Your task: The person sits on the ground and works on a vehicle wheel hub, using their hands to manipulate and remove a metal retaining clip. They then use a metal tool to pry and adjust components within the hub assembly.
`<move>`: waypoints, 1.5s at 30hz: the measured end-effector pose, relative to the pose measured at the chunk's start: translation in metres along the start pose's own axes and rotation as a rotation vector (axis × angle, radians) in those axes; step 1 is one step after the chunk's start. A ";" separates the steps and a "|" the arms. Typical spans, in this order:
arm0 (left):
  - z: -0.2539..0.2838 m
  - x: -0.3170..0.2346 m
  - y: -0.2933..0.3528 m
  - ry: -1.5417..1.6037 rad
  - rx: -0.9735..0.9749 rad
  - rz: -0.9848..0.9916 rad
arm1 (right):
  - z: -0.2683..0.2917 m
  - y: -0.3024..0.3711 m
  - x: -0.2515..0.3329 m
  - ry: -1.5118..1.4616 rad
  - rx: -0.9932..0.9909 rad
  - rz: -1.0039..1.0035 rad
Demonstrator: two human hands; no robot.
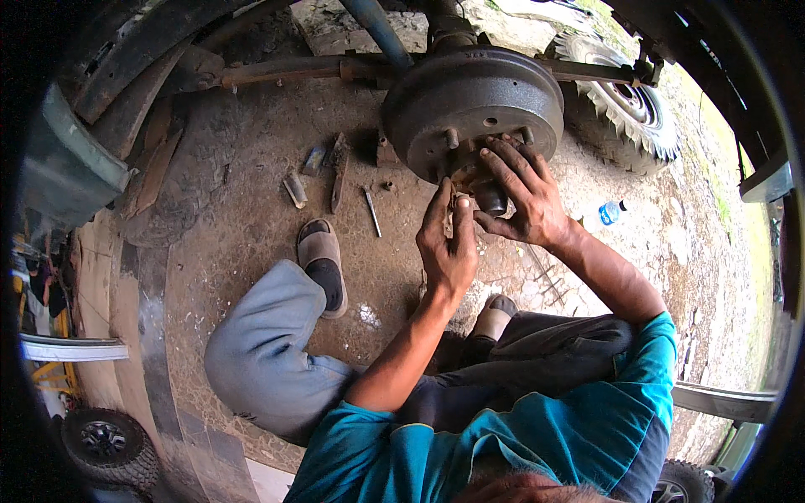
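Observation:
A dark brake drum (470,96) sits on the axle end in front of me, with bare wheel studs (452,138) standing out of its face. My left hand (450,251) is at the drum's lower edge, thumb and index finger closed together beside the hub. Whatever lies between those fingertips is too small to make out. My right hand (532,197) rests with fingers stretched over the lower right of the drum face. Its thumb reaches below the dark round hub end (490,199), which shows between my two hands.
On the ground left of the drum lie a metal rod-like tool (372,211), a dirty brush-like tool (340,172), a small cylinder (295,190) and a small socket-like piece (388,185). A treaded wheel (620,105) and a blue-labelled bottle (610,212) are at the right. A leaf spring (285,74) crosses behind.

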State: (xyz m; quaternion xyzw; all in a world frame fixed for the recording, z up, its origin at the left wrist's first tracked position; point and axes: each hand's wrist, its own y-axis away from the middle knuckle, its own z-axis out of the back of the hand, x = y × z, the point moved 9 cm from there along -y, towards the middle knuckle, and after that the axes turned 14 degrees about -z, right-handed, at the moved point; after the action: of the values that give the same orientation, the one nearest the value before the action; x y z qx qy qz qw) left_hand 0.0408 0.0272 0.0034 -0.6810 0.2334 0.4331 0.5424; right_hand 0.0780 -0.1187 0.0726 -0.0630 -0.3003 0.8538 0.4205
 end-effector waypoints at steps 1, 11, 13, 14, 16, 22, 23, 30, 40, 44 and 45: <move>0.001 0.000 -0.001 0.005 -0.006 0.003 | -0.002 0.000 -0.001 -0.009 0.005 0.004; 0.005 0.005 -0.001 0.017 -0.004 -0.044 | 0.002 -0.003 0.003 -0.004 -0.035 0.029; 0.003 0.010 -0.016 0.031 0.044 -0.018 | 0.000 -0.002 0.001 -0.004 -0.039 0.026; 0.001 0.011 -0.022 0.039 0.068 -0.003 | -0.001 -0.001 -0.001 0.000 -0.038 0.024; 0.000 0.005 -0.017 0.054 0.060 0.003 | -0.002 0.001 -0.002 0.004 -0.033 0.024; 0.005 0.016 -0.002 0.079 0.039 0.060 | 0.000 0.002 -0.003 -0.019 -0.025 0.012; 0.007 0.019 -0.009 0.106 0.021 0.063 | 0.000 0.001 -0.003 -0.032 -0.020 0.009; 0.003 0.034 0.017 0.341 -0.030 0.045 | -0.002 0.002 -0.001 -0.073 0.014 0.001; 0.002 0.049 -0.001 0.309 -0.025 0.259 | 0.007 0.003 -0.006 -0.082 -0.011 0.029; 0.008 0.058 -0.020 0.350 -0.138 0.225 | -0.001 0.001 0.003 -0.068 -0.061 0.065; 0.001 0.051 -0.025 0.334 -0.078 0.232 | 0.003 0.001 0.001 -0.063 -0.072 0.074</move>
State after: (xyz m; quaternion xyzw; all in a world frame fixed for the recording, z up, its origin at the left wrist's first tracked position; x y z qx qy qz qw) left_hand 0.0866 0.0435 -0.0261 -0.7323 0.3798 0.3825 0.4160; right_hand 0.0760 -0.1198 0.0743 -0.0623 -0.3415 0.8589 0.3765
